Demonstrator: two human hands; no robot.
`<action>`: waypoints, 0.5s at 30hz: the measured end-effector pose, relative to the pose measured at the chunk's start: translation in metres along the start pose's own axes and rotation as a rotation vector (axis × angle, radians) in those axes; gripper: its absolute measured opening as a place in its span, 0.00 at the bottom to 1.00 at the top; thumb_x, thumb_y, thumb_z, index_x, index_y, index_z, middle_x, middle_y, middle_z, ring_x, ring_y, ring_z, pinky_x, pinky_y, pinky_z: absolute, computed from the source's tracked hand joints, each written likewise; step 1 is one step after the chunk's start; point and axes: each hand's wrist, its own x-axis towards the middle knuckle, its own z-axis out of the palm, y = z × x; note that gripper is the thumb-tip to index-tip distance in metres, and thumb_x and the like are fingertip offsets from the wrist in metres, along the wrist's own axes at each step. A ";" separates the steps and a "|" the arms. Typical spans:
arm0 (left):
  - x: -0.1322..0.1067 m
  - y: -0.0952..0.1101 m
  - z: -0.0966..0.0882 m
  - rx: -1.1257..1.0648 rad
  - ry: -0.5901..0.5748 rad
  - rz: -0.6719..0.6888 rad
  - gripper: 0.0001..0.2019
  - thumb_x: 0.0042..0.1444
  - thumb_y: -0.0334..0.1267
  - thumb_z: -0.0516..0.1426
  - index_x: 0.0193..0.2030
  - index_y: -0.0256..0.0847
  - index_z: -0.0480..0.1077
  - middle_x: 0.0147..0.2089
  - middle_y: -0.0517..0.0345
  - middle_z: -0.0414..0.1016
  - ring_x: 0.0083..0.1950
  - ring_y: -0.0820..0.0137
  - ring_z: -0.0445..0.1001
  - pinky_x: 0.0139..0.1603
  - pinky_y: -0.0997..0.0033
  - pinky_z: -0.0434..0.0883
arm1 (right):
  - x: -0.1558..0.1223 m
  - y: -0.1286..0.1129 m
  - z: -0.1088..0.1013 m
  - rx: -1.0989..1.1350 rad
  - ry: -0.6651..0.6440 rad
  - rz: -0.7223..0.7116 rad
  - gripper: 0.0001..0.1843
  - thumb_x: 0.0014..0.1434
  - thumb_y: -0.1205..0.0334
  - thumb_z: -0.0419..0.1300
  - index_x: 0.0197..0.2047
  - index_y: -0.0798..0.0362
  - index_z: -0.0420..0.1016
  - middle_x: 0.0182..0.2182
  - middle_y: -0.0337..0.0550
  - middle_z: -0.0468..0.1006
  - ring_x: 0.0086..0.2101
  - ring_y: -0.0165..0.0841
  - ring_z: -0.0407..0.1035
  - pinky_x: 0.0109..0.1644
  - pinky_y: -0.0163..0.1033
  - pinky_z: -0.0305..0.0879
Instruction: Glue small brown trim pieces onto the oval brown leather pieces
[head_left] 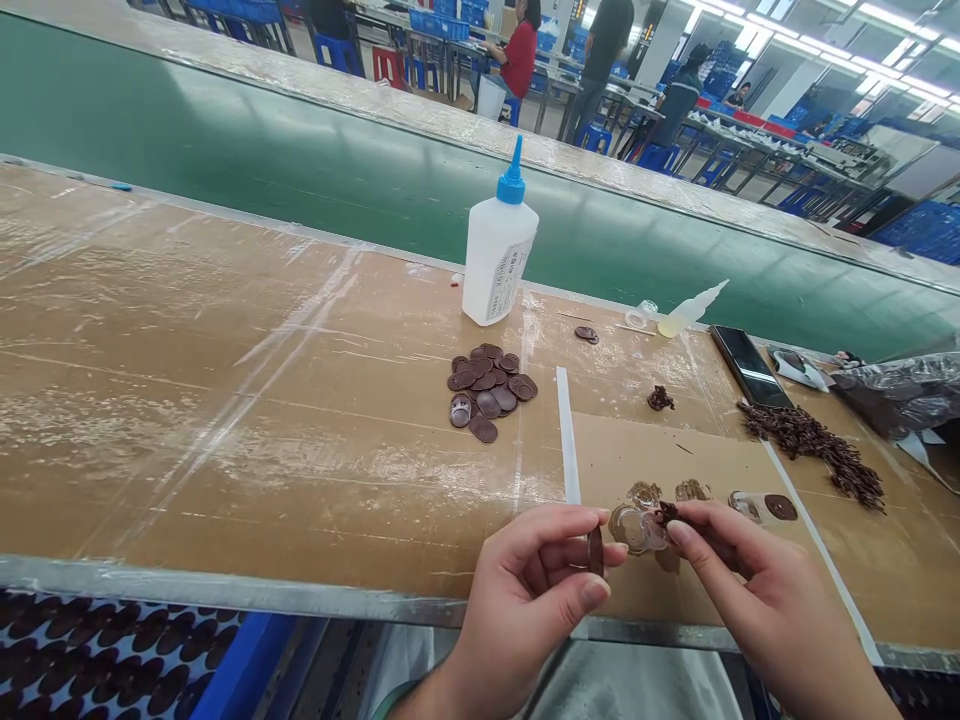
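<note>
Between the thumb and fingers of my left hand [525, 590] is a brown oval disc [596, 551], turned edge-on. My right hand [761, 575] pinches a small dark brown piece [667, 512], its exact shape too small to make out. Both hands hover over a brown sheet [622, 450] near the table's front edge, with wet-looking glossy patches [628, 527] beneath the fingers. Another brown disc [781, 507] lies on the sheet, right of my right fingers. Farther off, left of the sheet, sits a pile of similar brown oval discs [491, 378].
A white bottle with blue nozzle [499, 260] stands behind the pile. At the right are a small translucent bottle [690, 312], a phone [750, 365], a heap of dark brown small pieces [821, 450] and a plastic bag [900, 390]. A green belt [300, 140] runs behind; people sit and stand beyond.
</note>
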 end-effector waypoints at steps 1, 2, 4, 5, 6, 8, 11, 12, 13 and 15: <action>0.000 0.000 0.000 0.004 0.000 0.001 0.15 0.54 0.32 0.69 0.48 0.49 0.80 0.52 0.54 0.77 0.48 0.59 0.81 0.48 0.73 0.78 | 0.000 0.002 0.000 -0.004 -0.004 -0.015 0.14 0.66 0.50 0.57 0.43 0.51 0.78 0.40 0.42 0.81 0.38 0.37 0.76 0.38 0.33 0.70; 0.000 0.000 0.000 0.008 0.002 0.000 0.14 0.55 0.32 0.69 0.48 0.49 0.80 0.52 0.54 0.77 0.48 0.59 0.81 0.48 0.73 0.78 | 0.000 0.004 0.000 -0.007 -0.004 -0.024 0.14 0.66 0.50 0.58 0.43 0.51 0.78 0.39 0.42 0.81 0.37 0.37 0.76 0.37 0.33 0.71; 0.000 0.000 0.001 0.010 0.009 -0.006 0.14 0.55 0.32 0.69 0.48 0.48 0.80 0.53 0.54 0.77 0.48 0.59 0.81 0.48 0.73 0.78 | 0.000 0.006 0.001 -0.006 0.008 -0.017 0.14 0.66 0.50 0.58 0.43 0.51 0.78 0.39 0.43 0.81 0.38 0.38 0.77 0.37 0.34 0.71; 0.000 0.000 0.001 0.008 0.012 -0.009 0.14 0.55 0.32 0.69 0.48 0.48 0.80 0.53 0.54 0.77 0.48 0.59 0.81 0.47 0.74 0.78 | -0.001 0.005 0.001 -0.001 0.020 -0.002 0.14 0.65 0.50 0.58 0.43 0.51 0.78 0.40 0.43 0.81 0.38 0.39 0.77 0.38 0.35 0.71; 0.000 0.000 0.001 0.007 0.014 -0.011 0.14 0.54 0.32 0.69 0.48 0.48 0.80 0.53 0.54 0.77 0.48 0.59 0.81 0.47 0.74 0.78 | -0.002 0.004 0.002 0.007 0.035 0.018 0.14 0.65 0.50 0.58 0.43 0.51 0.78 0.40 0.44 0.81 0.39 0.40 0.76 0.38 0.35 0.71; 0.000 0.000 0.002 0.003 0.017 -0.010 0.14 0.54 0.32 0.69 0.47 0.48 0.80 0.53 0.54 0.77 0.48 0.59 0.81 0.47 0.75 0.78 | -0.003 0.000 0.003 0.035 0.056 0.047 0.15 0.65 0.50 0.59 0.43 0.51 0.78 0.41 0.44 0.81 0.41 0.41 0.76 0.38 0.36 0.71; 0.000 0.001 0.002 0.002 0.020 -0.005 0.14 0.54 0.32 0.69 0.47 0.48 0.80 0.52 0.54 0.77 0.48 0.60 0.81 0.47 0.75 0.78 | -0.004 -0.003 0.005 0.070 0.061 0.075 0.15 0.65 0.49 0.58 0.44 0.51 0.77 0.41 0.44 0.81 0.41 0.41 0.76 0.39 0.36 0.70; 0.000 0.001 0.002 0.002 0.022 -0.006 0.14 0.54 0.32 0.69 0.47 0.48 0.80 0.52 0.54 0.77 0.48 0.60 0.81 0.46 0.76 0.78 | -0.005 -0.003 0.005 0.073 0.059 0.082 0.15 0.65 0.49 0.58 0.44 0.51 0.77 0.41 0.44 0.81 0.41 0.41 0.76 0.40 0.36 0.70; 0.000 0.001 0.002 0.001 0.024 -0.008 0.14 0.54 0.32 0.69 0.47 0.48 0.80 0.52 0.54 0.77 0.47 0.60 0.81 0.46 0.76 0.78 | -0.005 -0.003 0.004 0.071 0.055 0.084 0.15 0.65 0.49 0.58 0.44 0.51 0.77 0.41 0.43 0.81 0.41 0.40 0.75 0.40 0.36 0.70; 0.000 0.002 0.002 0.000 0.029 -0.012 0.14 0.54 0.33 0.69 0.47 0.48 0.80 0.52 0.55 0.77 0.47 0.60 0.81 0.45 0.77 0.78 | -0.005 -0.002 0.004 0.062 0.044 0.081 0.15 0.65 0.49 0.58 0.44 0.51 0.77 0.40 0.43 0.81 0.41 0.40 0.75 0.40 0.36 0.69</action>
